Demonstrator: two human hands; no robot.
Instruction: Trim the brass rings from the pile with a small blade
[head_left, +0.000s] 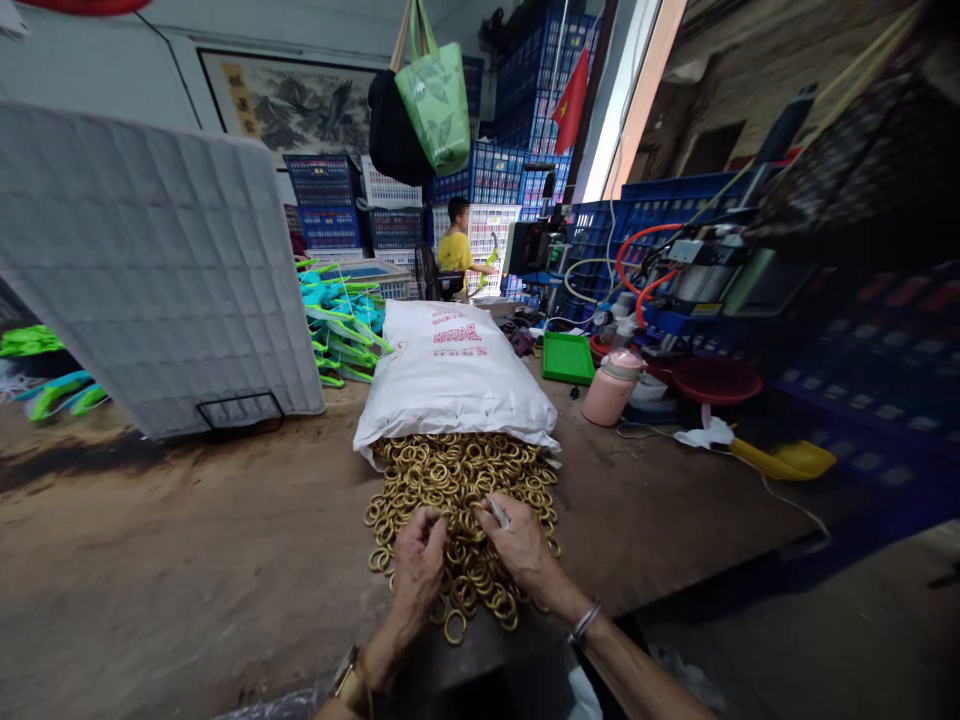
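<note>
A heap of brass-coloured rings (442, 475) spills from the open mouth of a white woven sack (450, 375) lying on the table, down to the near edge. My left hand (418, 555) is at the left side of the heap, its thumb and fingers pinched together; what is between them I cannot make out. Opposite it, my right hand (525, 545) is closed around a slim grey tool (499, 514), whose exact kind is unclear. Its fingertips touch the rings. The two hands are a small gap apart, with rings between and below them.
On the brown table (225, 540), a grey padded panel (165, 270) stands left beside green and blue hangers (345, 320). At right are a green tray (567, 358), a pink bottle (611, 385), a yellow scoop (787, 460) and a machine (705, 270). A person (455, 250) sits behind.
</note>
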